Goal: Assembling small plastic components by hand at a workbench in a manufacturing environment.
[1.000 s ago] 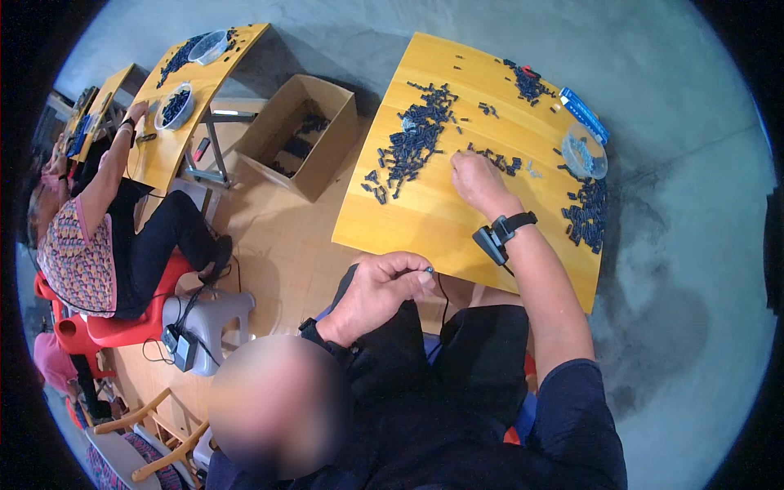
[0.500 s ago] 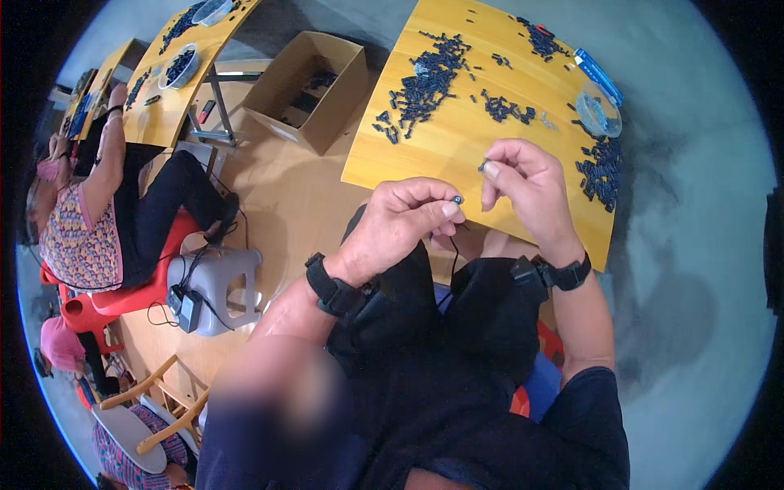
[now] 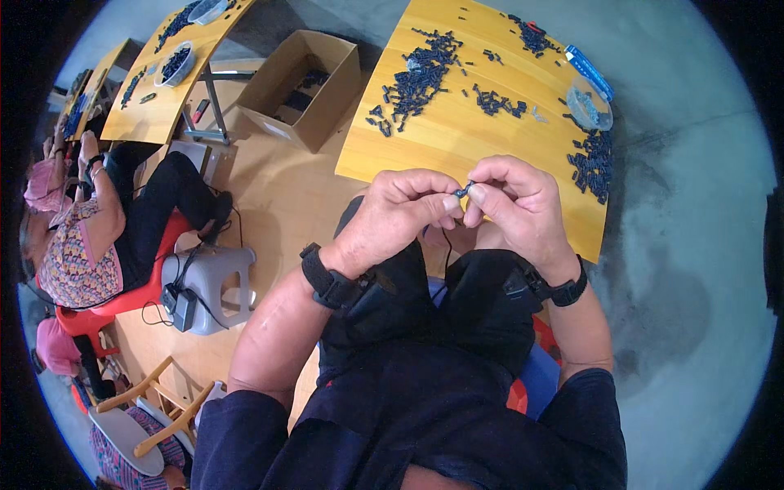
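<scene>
Near the close edge of the yellow wooden bench [image 3: 441, 143], a small, narrow dark piece [image 3: 462, 193] is held roughly crosswise, its right end angled slightly forward. The fingers of the bare left hand [image 3: 406, 204] and bare right hand [image 3: 523, 206] narrowly pinch its ends. A clear plastic tub [image 3: 604, 120] on the bench holds bluish bits; an open brown cardboard box [image 3: 333, 113] on the floor [image 3: 286, 175] holds dark items.

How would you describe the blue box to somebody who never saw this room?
Find the large yellow table at right. Near its right edge, just beyond the clear tub, lies the blue box: long, slim, opaque, unlike the see-through tub and small dark pieces.
</scene>
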`<state>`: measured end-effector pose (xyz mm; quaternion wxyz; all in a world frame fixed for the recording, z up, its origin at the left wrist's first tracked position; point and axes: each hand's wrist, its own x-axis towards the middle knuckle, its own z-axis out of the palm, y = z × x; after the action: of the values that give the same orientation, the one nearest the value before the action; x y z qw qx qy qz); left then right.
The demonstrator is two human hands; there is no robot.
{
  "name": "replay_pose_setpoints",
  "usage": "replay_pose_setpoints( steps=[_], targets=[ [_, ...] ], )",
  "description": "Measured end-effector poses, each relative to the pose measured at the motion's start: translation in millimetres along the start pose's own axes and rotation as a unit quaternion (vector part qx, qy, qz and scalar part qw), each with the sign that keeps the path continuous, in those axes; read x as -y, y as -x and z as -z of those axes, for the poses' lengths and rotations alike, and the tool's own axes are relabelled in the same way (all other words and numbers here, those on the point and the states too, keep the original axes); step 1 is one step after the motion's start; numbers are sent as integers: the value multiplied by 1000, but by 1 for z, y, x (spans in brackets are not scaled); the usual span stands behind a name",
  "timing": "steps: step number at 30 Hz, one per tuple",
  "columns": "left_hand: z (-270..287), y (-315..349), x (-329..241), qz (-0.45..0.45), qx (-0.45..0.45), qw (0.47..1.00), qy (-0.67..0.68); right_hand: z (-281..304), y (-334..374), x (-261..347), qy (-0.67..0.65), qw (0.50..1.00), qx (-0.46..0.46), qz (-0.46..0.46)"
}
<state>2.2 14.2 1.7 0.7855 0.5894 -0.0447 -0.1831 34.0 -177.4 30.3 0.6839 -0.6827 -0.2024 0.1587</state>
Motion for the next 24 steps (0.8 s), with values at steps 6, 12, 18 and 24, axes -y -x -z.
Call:
replay_pose_setpoints(
  steps=[6,12,18,24],
  targets=[
    [-1,0,0,-12,-9,1000,4,-1,-1,-1,10,1000,2,2],
    [-1,1,0,-9,-11,1000,16,-3,-3,-2,9,1000,4,6],
    [2,-1,4,-28,-8,1000,-8,-2,-4,-3,23,1000,13,1],
    [1,-1,3,-9,-13,1000,-4,-1,-7,3,55,998,29,-5]
  ],
)
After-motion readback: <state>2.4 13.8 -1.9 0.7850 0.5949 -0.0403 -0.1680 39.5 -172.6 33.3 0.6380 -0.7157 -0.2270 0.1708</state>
